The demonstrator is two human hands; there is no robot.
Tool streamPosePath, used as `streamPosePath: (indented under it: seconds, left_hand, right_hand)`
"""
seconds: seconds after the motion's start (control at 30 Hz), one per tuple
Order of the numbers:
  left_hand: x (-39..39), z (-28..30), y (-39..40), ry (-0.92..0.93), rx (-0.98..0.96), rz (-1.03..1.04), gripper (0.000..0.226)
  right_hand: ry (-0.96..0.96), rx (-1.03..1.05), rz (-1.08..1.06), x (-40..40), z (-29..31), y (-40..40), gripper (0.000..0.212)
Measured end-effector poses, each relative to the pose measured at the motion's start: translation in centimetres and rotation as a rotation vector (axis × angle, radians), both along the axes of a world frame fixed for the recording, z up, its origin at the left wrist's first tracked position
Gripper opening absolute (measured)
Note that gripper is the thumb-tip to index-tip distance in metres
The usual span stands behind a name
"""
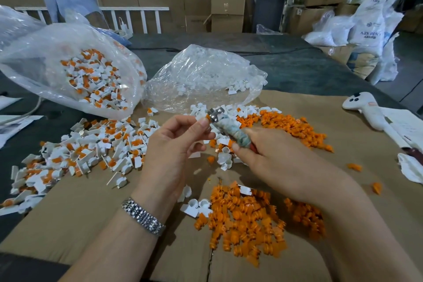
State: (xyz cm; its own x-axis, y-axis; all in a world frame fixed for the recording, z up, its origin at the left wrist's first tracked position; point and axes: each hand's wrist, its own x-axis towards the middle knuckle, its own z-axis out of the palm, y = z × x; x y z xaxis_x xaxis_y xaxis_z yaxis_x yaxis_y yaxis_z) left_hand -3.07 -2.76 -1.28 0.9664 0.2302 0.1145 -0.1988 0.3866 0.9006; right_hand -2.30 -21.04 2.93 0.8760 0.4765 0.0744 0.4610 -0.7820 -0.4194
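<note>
Bag far left, clear plastic, mouth open toward the worker, full of assembled white-and-orange pieces. Below its mouth is a loose pile of the same pieces, which spills over the left edge of the cardboard sheet onto the dark table. Bare cardboard lies between that pile and the left forearm, the widest free patch on this side.

Second clear bag sits centre back holding white caps, its mouth lying on the cardboard's far edge. A few caps have spilled out in front of it.

Left hand, wristwatch on the wrist, is raised above the sheet. Thumb and forefinger pinch a small orange part against the metal head of the tool. How the part seats in the head is too small to tell.

Right hand is clenched round the tool's wrapped handle, with the head pointing up and left toward the left fingertips. Both hands and the tool are off the surface, above a few loose white caps.

Near pile of orange plugs lies between the forearms, tight against the right one, with a split in the cardboard just below it. Far pile of orange plugs sits beyond the right hand, and a few strays lie to the right.

Open cardboard runs from the far pile out to a white handheld controller near the right edge. Papers lie just beside the controller, at the frame edge.
</note>
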Motion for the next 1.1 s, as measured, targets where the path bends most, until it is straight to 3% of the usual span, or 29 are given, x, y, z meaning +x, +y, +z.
streamPosePath:
  seconds: [0.23, 0.47, 0.9, 1.1]
  left_hand:
    - [0.2, -0.1, 0.2, -0.005, -0.019, -0.030, 0.021]
    - [0.2, -0.2, 0.4, -0.011, 0.078, -0.015, 0.028]
    - [0.1, -0.3, 0.4, 0.049, 0.049, -0.032, 0.016]
    - [0.2, -0.2, 0.8, 0.069, 0.115, 0.035, 0.012]
  right_hand:
    - [0.025, -0.050, 0.031, 0.0, 0.3, -0.1, 0.031]
    - [0.023, -0.049, -0.013, 0.0, 0.0, 0.0, 0.019]
    - [-0.118, -0.130, -0.046, 0.9, -1.1, 0.4, 0.039]
    - [-0.013, 0.001, -0.108, 1.1, -0.7, -1.0, 0.056]
